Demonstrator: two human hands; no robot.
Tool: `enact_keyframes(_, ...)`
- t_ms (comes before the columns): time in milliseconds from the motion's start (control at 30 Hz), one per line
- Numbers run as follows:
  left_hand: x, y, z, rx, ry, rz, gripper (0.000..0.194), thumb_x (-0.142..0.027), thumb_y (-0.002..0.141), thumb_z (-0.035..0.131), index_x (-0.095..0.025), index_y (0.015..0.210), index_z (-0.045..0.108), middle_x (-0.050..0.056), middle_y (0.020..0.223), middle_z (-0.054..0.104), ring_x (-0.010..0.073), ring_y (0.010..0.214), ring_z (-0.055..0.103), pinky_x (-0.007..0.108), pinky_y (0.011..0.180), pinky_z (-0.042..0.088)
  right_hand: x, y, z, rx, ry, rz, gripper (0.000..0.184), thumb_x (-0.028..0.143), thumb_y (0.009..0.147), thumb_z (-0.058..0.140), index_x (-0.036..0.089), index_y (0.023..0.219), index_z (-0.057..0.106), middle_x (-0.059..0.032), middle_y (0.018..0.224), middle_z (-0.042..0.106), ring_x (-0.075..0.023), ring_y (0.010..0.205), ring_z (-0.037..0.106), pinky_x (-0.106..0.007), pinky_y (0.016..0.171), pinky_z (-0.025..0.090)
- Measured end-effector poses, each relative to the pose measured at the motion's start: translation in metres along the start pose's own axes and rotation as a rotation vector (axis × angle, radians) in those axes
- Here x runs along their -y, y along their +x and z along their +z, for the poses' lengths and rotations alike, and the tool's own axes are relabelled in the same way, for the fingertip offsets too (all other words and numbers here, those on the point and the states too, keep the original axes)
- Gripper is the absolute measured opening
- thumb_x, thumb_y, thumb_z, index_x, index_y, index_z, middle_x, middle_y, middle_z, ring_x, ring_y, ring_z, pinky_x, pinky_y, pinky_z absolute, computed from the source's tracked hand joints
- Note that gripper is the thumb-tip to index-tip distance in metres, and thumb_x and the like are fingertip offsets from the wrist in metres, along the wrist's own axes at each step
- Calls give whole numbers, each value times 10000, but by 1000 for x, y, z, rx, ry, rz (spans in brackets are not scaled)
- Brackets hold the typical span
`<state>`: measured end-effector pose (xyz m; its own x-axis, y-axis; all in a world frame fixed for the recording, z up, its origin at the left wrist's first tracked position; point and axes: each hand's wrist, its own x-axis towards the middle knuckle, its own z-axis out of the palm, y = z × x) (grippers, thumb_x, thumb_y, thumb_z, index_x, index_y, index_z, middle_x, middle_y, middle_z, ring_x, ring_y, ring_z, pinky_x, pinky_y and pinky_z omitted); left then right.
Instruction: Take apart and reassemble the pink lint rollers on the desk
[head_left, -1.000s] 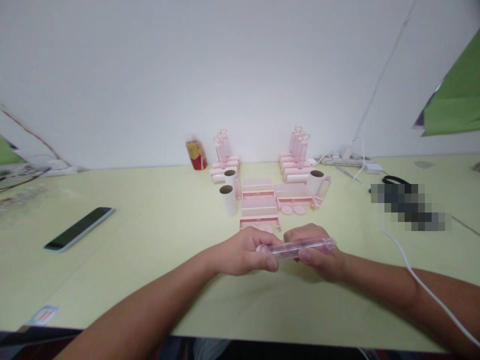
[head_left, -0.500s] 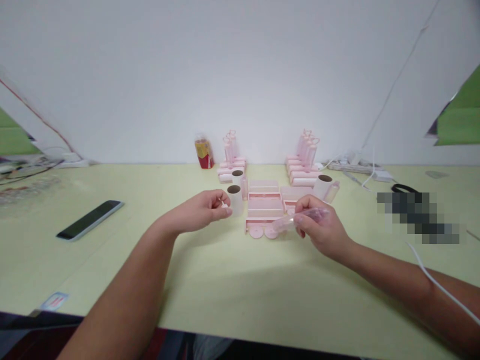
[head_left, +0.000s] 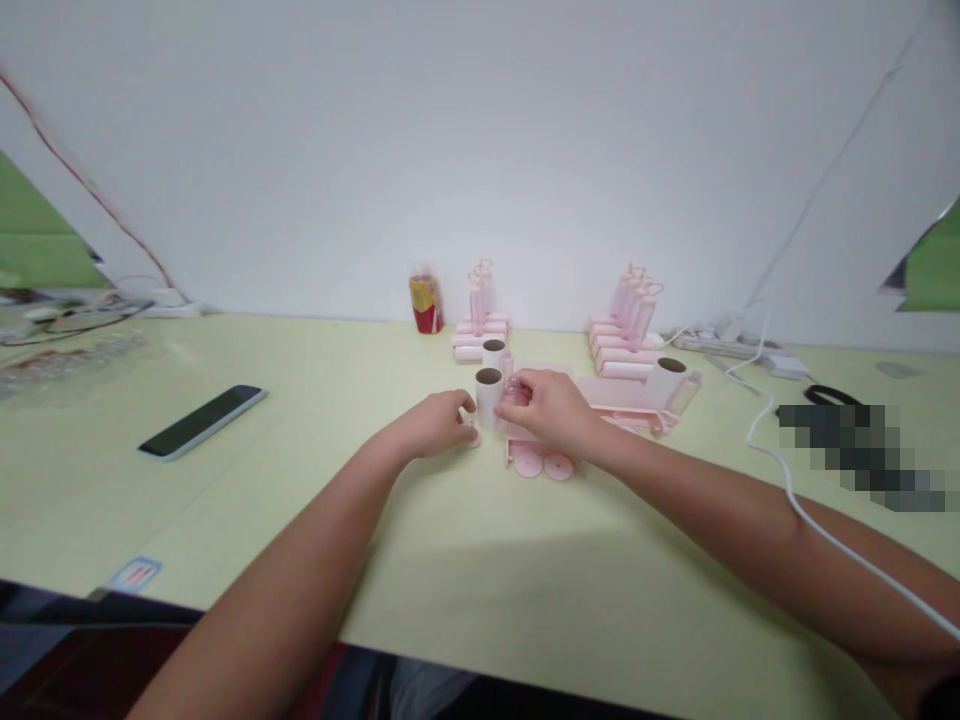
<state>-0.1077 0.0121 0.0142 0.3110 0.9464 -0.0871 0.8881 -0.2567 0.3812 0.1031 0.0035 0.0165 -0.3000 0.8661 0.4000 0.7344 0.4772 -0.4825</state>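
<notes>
My right hand is closed around a clear pinkish plastic tube, which stands upright beside a white roll with a brown core. On the other side of that roll is my left hand, its thumb and fingertips pinched on a small pale pink piece, mostly hidden. Two flat pink discs lie on the table in front of an open pink case, partly covered by my right hand. A second open pink case lies to the right.
Behind are another white roll and two rows of pink lint rollers. A third roll stands right. A red-yellow packet is near the wall, a phone left. A white cable crosses my right forearm.
My right hand has moved left with the clear tube, from over the discs to beside the white roll, and the tube is now upright. My left hand stays near the roll, slightly lower.
</notes>
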Motion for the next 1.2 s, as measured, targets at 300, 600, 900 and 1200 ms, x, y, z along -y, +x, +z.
enact_keyframes(300, 5, 11, 19, -80, -153, -16, 480, -352, 698, 694, -187, 1125, 547, 41, 905, 694, 181, 733, 647, 243, 592, 429, -1, 0, 16, 42, -260, 1, 252, 452, 781, 636, 203, 755, 658, -42, 704, 643, -195, 698, 490, -287, 605, 217)
enact_keyframes(600, 5, 20, 33, -135, -291, 31, 539, -396, 658, 752, -194, 1087, 498, 13, 803, 673, 167, 669, 610, 238, 552, 392, -6, -2, 17, 95, -284, 39, 318, 518, 786, 632, 203, 785, 683, -56, 761, 664, -194, 708, 503, -298, 627, 227)
enact_keyframes(900, 12, 12, 12, 46, -328, 6, 921, -459, 596, 784, -194, 1372, 365, 34, 866, 687, 202, 714, 656, 253, 549, 450, -13, -28, 4, -15, -179, -36, 269, 446, 795, 673, 225, 944, 703, -66, 914, 678, -244, 903, 534, -332, 764, 319)
enact_keyframes(1200, 36, 66, -52, -114, -67, -137, 619, -602, 716, 639, -175, 1163, 618, 100, 912, 702, 232, 760, 667, 273, 564, 455, -32, -96, -32, 18, 100, -153, 62, 237, 861, 611, 185, 886, 632, -43, 835, 645, -192, 814, 554, -333, 765, 398)
